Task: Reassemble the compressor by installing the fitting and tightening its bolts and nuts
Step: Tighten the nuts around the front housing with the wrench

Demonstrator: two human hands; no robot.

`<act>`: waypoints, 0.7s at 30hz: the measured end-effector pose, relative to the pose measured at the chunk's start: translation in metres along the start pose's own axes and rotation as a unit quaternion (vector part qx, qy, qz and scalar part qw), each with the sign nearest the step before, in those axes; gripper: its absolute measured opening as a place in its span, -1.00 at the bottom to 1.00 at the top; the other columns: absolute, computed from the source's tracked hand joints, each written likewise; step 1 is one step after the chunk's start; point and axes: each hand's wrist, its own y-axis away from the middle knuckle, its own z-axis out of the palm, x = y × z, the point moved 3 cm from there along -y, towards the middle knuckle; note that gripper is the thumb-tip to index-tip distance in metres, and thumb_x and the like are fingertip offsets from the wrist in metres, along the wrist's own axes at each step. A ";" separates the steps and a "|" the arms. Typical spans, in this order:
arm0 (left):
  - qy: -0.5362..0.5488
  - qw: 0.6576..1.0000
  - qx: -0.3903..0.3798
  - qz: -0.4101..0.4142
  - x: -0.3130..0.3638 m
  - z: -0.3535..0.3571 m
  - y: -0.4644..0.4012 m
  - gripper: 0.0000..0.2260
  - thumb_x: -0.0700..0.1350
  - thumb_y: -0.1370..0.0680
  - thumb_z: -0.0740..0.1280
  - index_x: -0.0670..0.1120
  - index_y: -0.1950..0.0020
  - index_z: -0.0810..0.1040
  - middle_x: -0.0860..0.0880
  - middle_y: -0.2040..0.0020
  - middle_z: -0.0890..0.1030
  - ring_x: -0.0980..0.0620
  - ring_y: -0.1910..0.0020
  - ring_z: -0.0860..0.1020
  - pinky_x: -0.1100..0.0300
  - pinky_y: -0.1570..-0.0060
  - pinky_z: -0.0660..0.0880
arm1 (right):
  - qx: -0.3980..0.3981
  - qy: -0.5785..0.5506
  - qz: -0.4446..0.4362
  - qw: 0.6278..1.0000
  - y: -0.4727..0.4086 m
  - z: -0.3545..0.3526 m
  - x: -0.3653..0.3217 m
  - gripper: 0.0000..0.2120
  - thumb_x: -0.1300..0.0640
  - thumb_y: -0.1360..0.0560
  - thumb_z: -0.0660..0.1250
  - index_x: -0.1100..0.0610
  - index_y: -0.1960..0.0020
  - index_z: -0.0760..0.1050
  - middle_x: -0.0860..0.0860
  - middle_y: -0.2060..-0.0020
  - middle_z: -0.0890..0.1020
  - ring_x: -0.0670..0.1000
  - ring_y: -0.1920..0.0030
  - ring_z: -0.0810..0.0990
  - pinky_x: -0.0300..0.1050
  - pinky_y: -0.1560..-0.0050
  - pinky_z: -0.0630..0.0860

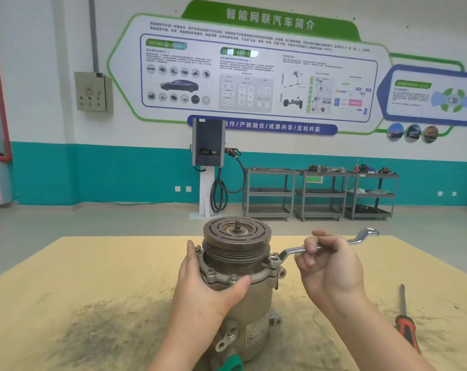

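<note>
Compressor (pixel 240 285) stands upright at the middle of the table, pulley end up, and we record first what we cannot read: its base runs off the lower edge of the view beside a green part (pixel 232 364) that is cut off, the label on its body is too blurred to make out, and the left palm covers part of its near-left side.

We note the left hand (pixel 202 287) wrapped around the flange below the pulley, its thumb (pixel 240 283) pressed on the front rim beside two bolt heads, its fingers curled round the far left side. The right hand (pixel 331 266) grips the shank of a silver wrench (pixel 328 245), fingers curled over it; the ring end sits on a bolt (pixel 274 259) at the flange's right edge, while the other end juts up and to the right — clear of the hand.

We find the table (pixel 93 277) covered in a yellowish board, stained dark at near left. A red-handled screwdriver (pixel 407 325) lies on it at the right, well apart from the compressor.

Beyond, we see a grey floor, a white and teal wall with a large printed display board (pixel 253 73), a charging unit (pixel 208 145) with its cable, a grey control box (pixel 93 91) and three metal shelf carts (pixel 320 194) — their contents too small to identify.
</note>
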 end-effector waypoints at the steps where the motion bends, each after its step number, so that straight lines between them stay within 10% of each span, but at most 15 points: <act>1: 0.002 1.000 0.003 0.002 0.001 0.000 0.001 0.28 0.45 -0.01 0.42 0.13 -0.60 -0.12 0.16 -0.50 0.23 0.11 -0.45 0.29 0.05 -0.43 0.31 | -0.005 -0.002 0.015 1.000 -0.003 0.002 0.002 -0.86 0.33 -0.49 0.02 0.17 0.12 0.32 0.04 0.54 0.36 -0.03 0.61 0.22 -0.23 0.61 0.21; 14: -0.007 1.000 0.001 0.017 -0.002 0.000 0.002 0.23 0.35 -0.14 0.51 0.09 -0.60 -0.12 0.10 -0.52 0.23 0.06 -0.47 0.27 -0.02 -0.44 0.31 | -0.012 -0.064 0.075 0.995 0.001 -0.005 0.010 -0.88 0.30 -0.51 0.07 0.16 0.15 0.34 -0.04 0.57 0.27 -0.08 0.65 0.15 -0.30 0.65 0.15; 21: -0.003 1.000 0.015 0.020 -0.006 0.002 0.000 0.13 0.18 -0.25 0.58 0.07 -0.61 -0.08 0.10 -0.53 0.21 0.09 -0.47 0.26 0.03 -0.45 0.27 | -0.070 0.098 -0.152 0.981 0.048 -0.017 0.003 -0.62 0.36 -0.55 0.10 0.06 0.28 0.54 0.10 0.48 0.49 0.01 0.52 0.38 -0.23 0.49 0.39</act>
